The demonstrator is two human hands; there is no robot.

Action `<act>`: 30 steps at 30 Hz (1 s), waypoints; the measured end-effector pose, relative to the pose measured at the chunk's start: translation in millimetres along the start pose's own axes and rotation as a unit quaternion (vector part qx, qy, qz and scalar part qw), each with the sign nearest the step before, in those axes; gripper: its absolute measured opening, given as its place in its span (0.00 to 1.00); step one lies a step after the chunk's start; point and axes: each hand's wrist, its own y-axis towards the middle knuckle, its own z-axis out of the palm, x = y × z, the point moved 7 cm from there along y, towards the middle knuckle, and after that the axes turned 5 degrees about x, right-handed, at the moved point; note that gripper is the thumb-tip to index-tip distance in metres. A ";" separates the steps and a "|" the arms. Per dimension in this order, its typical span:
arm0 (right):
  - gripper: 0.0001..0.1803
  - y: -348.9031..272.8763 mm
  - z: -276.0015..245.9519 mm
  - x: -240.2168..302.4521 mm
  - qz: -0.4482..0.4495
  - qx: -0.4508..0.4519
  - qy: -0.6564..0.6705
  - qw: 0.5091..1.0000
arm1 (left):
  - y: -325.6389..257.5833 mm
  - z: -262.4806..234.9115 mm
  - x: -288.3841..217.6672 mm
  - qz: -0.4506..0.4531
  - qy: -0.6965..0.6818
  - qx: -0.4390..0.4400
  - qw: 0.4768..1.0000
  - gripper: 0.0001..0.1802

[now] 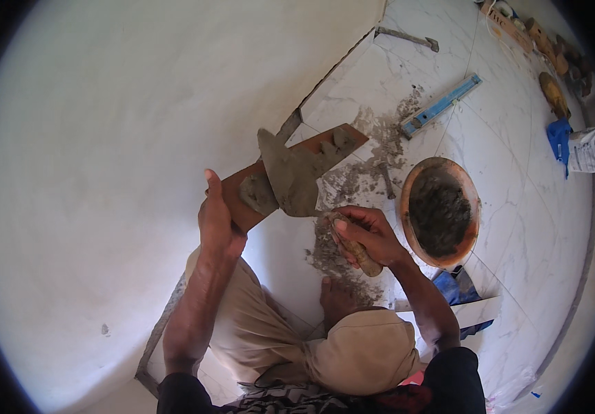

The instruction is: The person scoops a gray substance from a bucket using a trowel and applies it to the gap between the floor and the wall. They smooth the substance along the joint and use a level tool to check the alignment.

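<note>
My left hand (219,222) grips the lower end of a long reddish-brown tile strip (241,212), tilted up toward the right beside the wall. Lumps of grey mortar (259,194) lie along its upturned face. In my right hand (375,238) is a pointed trowel (293,181), held by its worn wooden handle. Its grey-coated blade lies across the middle of the strip and hides part of it. Whether the blade presses on the strip or just hovers over it, I cannot tell.
To the right stands a round basin (473,234) of wet mortar. A blue spirit level (442,105) and a hammer (411,38) lie farther off on white marbled tiles. Mortar crumbs (380,138) litter the floor; the pale wall (118,172) rises at left. My bare foot is below.
</note>
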 end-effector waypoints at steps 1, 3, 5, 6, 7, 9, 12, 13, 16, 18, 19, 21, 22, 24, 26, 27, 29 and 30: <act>0.15 0.9 0.1 -3.2 0.003 0.009 -0.005 1.000 | 0.7 -1.0 1.0 -0.002 -0.002 0.000 1.000 0.39; 0.15 -0.8 -4.8 -14.9 0.008 0.026 -0.016 1.000 | 2.3 -1.2 1.8 -0.002 -0.011 0.000 1.000 0.39; 0.15 -9.5 -12.7 -31.2 0.016 0.015 -0.038 0.999 | 3.1 -3.8 4.5 0.000 -0.022 -0.004 1.000 0.39; 0.15 -16.2 -15.5 -37.7 0.020 0.009 -0.049 0.999 | 3.0 -6.8 4.3 -0.001 -0.021 -0.008 1.000 0.39; 0.15 -24.4 -18.6 -41.6 0.030 0.007 -0.063 0.998 | 4.0 -8.1 4.3 -0.002 -0.021 -0.009 1.000 0.39; 0.15 -41.2 -25.9 -48.5 0.049 0.006 -0.089 0.995 | 4.0 -8.5 1.7 0.000 -0.022 -0.012 1.000 0.38; 0.15 -75.2 -41.5 -48.6 0.091 -0.015 -0.092 0.991 | 4.9 -8.3 1.8 0.003 -0.026 -0.015 1.000 0.37; 0.14 -85.9 -46.1 -44.1 0.108 -0.020 -0.135 0.985 | 8.0 -11.5 3.0 0.007 -0.022 -0.019 1.000 0.36; 0.13 -121.9 -52.7 -19.3 0.137 -0.086 -0.243 0.956 | 8.4 -9.8 2.8 -0.007 -0.020 0.004 1.000 0.36; 0.12 -149.5 -69.6 9.5 0.028 -0.165 -0.356 0.919 | 9.3 -15.9 0.3 -0.008 -0.014 0.036 0.999 0.36; 0.11 -168.0 -75.0 25.0 -0.023 -0.205 -0.409 0.889 | 7.7 -14.4 0.4 -0.014 0.001 0.023 1.000 0.36; 0.13 -189.6 -76.4 74.9 -0.051 -0.276 -0.567 0.775 | 4.3 -9.5 -2.3 -0.027 0.034 -0.001 0.999 0.36; 0.13 -201.5 -85.7 88.7 -0.049 -0.304 -0.638 0.705 | 6.3 -10.8 -3.4 -0.019 0.032 0.029 0.999 0.36; 0.11 -216.5 -100.0 108.1 0.012 -0.347 -0.737 0.580 | 10.5 -14.7 -0.9 -0.028 0.031 0.030 0.999 0.36; 0.07 -210.2 -112.1 116.6 0.099 -0.370 -0.766 0.517 | 12.2 -19.0 -2.9 -0.030 0.029 0.047 0.998 0.36; 0.07 -205.9 -121.3 114.4 0.139 -0.356 -0.775 0.504 | 10.4 -20.0 -0.6 -0.038 0.041 0.030 0.998 0.36; 0.09 -195.2 -143.3 106.3 0.215 -0.323 -0.789 0.476 | 4.3 -16.1 -3.8 -0.049 0.065 -0.005 0.997 0.36; 0.08 -189.7 -147.5 105.6 0.226 -0.317 -0.794 0.468 | 7.8 -20.3 -1.3 -0.054 0.078 -0.008 0.995 0.35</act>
